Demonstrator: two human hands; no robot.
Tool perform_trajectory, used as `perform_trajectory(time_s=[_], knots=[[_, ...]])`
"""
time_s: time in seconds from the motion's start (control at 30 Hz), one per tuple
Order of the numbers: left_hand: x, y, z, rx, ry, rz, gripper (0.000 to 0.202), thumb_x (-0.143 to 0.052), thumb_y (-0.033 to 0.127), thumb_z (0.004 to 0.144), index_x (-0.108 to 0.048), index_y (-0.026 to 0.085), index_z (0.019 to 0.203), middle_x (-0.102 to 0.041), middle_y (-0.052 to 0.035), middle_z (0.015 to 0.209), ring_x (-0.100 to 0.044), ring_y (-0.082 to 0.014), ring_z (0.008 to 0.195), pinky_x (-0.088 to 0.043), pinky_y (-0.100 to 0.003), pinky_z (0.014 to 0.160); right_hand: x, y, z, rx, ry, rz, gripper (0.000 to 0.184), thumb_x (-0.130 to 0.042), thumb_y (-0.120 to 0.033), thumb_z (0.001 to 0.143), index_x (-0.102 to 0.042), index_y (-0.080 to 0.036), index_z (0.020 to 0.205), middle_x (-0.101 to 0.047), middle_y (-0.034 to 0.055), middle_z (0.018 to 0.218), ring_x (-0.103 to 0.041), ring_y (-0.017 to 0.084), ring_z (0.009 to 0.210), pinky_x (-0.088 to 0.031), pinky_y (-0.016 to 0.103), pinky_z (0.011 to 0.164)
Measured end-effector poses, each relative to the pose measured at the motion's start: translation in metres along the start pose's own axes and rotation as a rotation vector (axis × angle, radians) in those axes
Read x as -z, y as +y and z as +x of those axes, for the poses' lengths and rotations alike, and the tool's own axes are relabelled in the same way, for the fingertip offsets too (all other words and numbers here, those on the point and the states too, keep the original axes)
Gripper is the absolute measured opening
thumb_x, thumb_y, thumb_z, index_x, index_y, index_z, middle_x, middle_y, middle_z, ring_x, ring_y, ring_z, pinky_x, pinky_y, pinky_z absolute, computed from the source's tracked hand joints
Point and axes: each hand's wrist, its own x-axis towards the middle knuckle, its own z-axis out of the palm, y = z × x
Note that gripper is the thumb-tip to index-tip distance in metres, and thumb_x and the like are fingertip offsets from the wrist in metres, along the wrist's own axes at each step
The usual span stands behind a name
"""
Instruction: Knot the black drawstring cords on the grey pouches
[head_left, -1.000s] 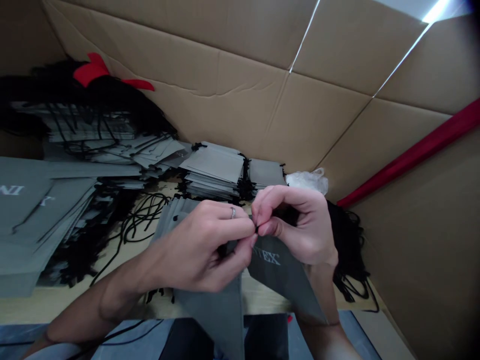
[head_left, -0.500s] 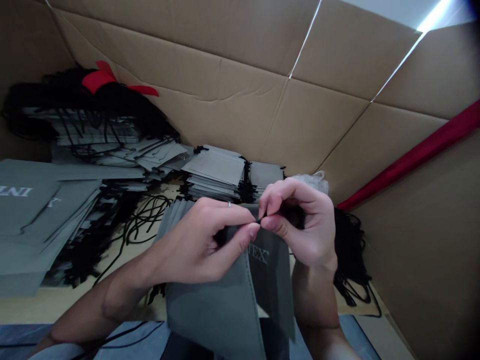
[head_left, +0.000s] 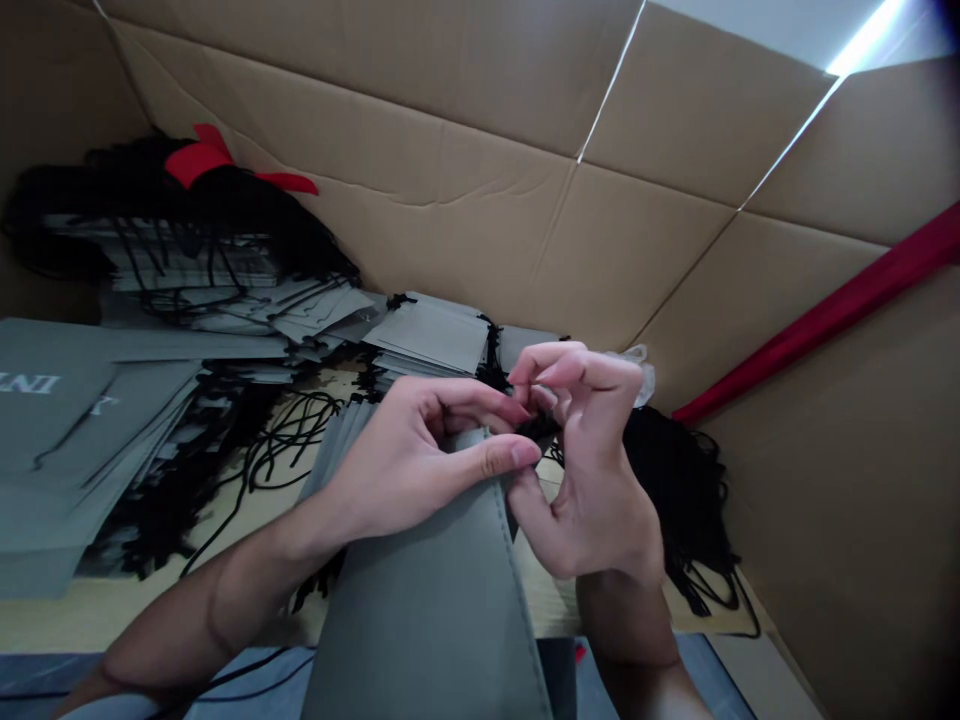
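Observation:
A grey paper bag (head_left: 435, 600) stands folded flat in front of me, its plain side towards the camera. My left hand (head_left: 420, 465) pinches the bag's top edge between thumb and fingers. My right hand (head_left: 585, 470) is closed just to the right of it, its fingertips curled on a black cord (head_left: 541, 428) at the bag's top corner. The two hands touch at the fingertips.
Stacks of flat grey bags (head_left: 442, 345) with black cord handles lie behind my hands, and larger grey bags (head_left: 67, 420) at the left. Loose black cords (head_left: 277, 440) lie on the wooden table, a black cord heap (head_left: 690, 500) at the right. Cardboard walls (head_left: 465, 200) close in the back and right.
The bag has turned, so its printed side no longer shows. My right hand has rotated palm-up and risen a little; my left hand keeps its pinch on the top edge.

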Motion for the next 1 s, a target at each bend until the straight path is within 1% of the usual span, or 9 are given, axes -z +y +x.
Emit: perform_trajectory(time_s=[0.13,0.23,0.33,0.5,0.63,0.73,0.8,0.9,1.0], knots=[[-0.004,0.001,-0.003,-0.023,-0.012,0.035,0.021,-0.102,0.012,0.082,-0.092,0.023,0.096,-0.091,0.002,0.096,-0.085,-0.0122,0.092,-0.066,-0.011,0.085,-0.003,-0.005,0.0,0.025,-0.019,-0.032,0.081,-0.059,0.0,0.063,-0.035,-0.027,0.136,-0.045,0.0118,0.133,-0.052,0.028,0.126,-0.058,0.043,0.095],[-0.004,0.003,-0.003,-0.044,-0.029,0.041,0.016,-0.097,0.011,0.084,-0.09,0.022,0.094,-0.089,0.0027,0.093,-0.083,-0.0106,0.087,-0.066,-0.012,0.083,-0.004,-0.007,-0.001,0.036,-0.032,-0.029,0.081,-0.059,-0.001,0.064,-0.036,-0.027,0.137,-0.045,0.0113,0.132,-0.052,0.028,0.127,-0.059,0.045,0.098],[-0.004,0.005,-0.004,-0.157,0.031,0.159,0.011,-0.093,0.014,0.089,-0.087,0.021,0.096,-0.087,0.0038,0.087,-0.08,-0.0092,0.079,-0.064,-0.012,0.076,-0.006,-0.006,-0.001,0.058,-0.054,-0.016,0.082,-0.059,0.0,0.065,-0.035,-0.026,0.139,-0.045,0.0114,0.132,-0.051,0.028,0.128,-0.059,0.047,0.103],[-0.004,0.006,-0.012,-0.412,0.097,0.502,0.008,-0.084,0.016,0.1,-0.088,0.021,0.106,-0.086,0.0057,0.085,-0.069,-0.0041,0.065,-0.053,-0.011,0.063,-0.008,-0.008,-0.002,0.069,-0.121,0.013,0.084,-0.059,0.003,0.067,-0.033,-0.025,0.143,-0.043,0.012,0.137,-0.051,0.027,0.136,-0.058,0.047,0.11],[-0.001,0.01,-0.016,-0.488,0.172,0.569,0.009,-0.083,0.013,0.101,-0.086,0.02,0.098,-0.089,0.0049,0.091,-0.077,-0.0059,0.071,-0.056,-0.013,0.067,-0.003,-0.016,-0.003,-0.029,-0.104,0.083,0.084,-0.066,0.001,0.076,-0.037,-0.025,0.151,-0.05,0.0109,0.14,-0.058,0.027,0.136,-0.058,0.046,0.115],[0.002,0.015,-0.017,-0.461,0.244,0.588,0.008,-0.085,0.02,0.102,-0.087,0.022,0.096,-0.089,0.0049,0.087,-0.075,-0.007,0.067,-0.051,-0.017,0.059,0.005,-0.019,-0.004,-0.216,-0.039,0.168,0.068,-0.073,-0.005,0.093,-0.047,-0.029,0.151,-0.065,0.0058,0.132,-0.068,0.022,0.122,-0.062,0.037,0.103],[0.004,0.018,-0.017,-0.453,0.269,0.601,0.007,-0.086,0.021,0.102,-0.088,0.023,0.095,-0.086,0.0061,0.08,-0.07,-0.0059,0.061,-0.046,-0.018,0.055,0.009,-0.017,-0.003,-0.288,0.0,0.171,0.046,-0.078,-0.01,0.1,-0.062,-0.03,0.138,-0.072,0.0003,0.115,-0.072,0.017,0.102,-0.061,0.029,0.086],[0.005,0.019,-0.014,-0.418,0.259,0.583,0.008,-0.085,0.018,0.101,-0.087,0.023,0.096,-0.083,0.0074,0.075,-0.068,-0.0052,0.06,-0.046,-0.017,0.054,0.012,-0.013,-0.001,-0.317,0.041,0.088,0.021,-0.086,-0.012,0.1,-0.076,-0.027,0.112,-0.075,-0.0036,0.096,-0.067,0.011,0.078,-0.052,0.024,0.067],[0.006,0.016,-0.009,-0.356,0.248,0.483,0.008,-0.086,0.02,0.101,-0.084,0.021,0.093,-0.081,0.0069,0.073,-0.069,-0.0058,0.062,-0.049,-0.015,0.056,0.014,-0.013,0.001,-0.318,0.137,0.013,0.014,-0.091,-0.019,0.099,-0.08,-0.025,0.107,-0.077,-0.0036,0.091,-0.066,0.011,0.073,-0.05,0.024,0.063]])
